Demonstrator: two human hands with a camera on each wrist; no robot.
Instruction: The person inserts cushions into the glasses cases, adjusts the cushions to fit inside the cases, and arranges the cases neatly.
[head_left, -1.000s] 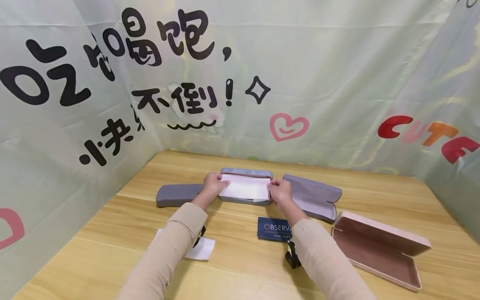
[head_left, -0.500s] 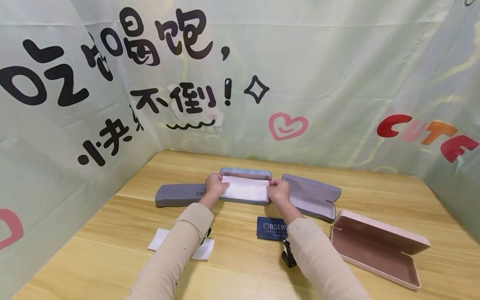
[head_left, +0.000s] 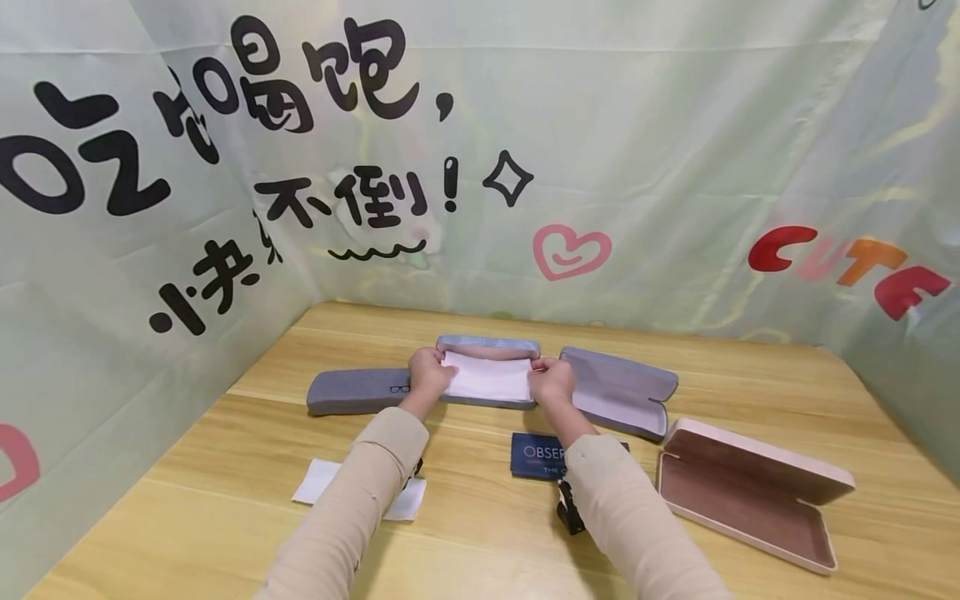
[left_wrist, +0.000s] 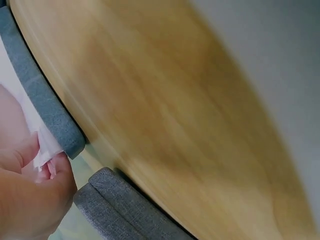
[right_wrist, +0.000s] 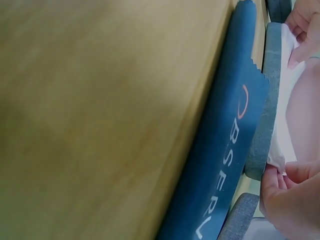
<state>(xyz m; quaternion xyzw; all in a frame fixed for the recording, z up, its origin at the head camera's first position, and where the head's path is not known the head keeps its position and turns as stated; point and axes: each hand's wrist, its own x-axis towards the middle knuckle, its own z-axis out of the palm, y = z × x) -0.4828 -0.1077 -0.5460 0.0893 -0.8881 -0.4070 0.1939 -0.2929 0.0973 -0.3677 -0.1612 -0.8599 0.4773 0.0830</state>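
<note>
A white folded cloth [head_left: 489, 378] lies across the inside of an open blue glasses case [head_left: 489, 343] at the back middle of the table. My left hand [head_left: 429, 373] pinches the cloth's left end between thumb and fingers, at the case's left end. At the opposite end my right hand [head_left: 552, 380] pinches the cloth the same way. In the left wrist view the thumb [left_wrist: 31, 148] presses the cloth near the rim of the case. The right wrist view shows the cloth [right_wrist: 286, 95] stretched between both hands along the case's front wall [right_wrist: 270, 85].
A closed grey glasses case [head_left: 352, 392] lies to the left. On the right stand an open grey-blue case [head_left: 622, 377] and an open pink case [head_left: 757, 508]. Nearer are a dark blue lettered cloth [head_left: 534, 457] and a white cloth [head_left: 315, 482] partly under the left sleeve.
The white cloth has sunk lower in the blue case, its back edge now sagging and more of the lid's lining showing. My right hand has shifted slightly left; both hands keep their hold.
</note>
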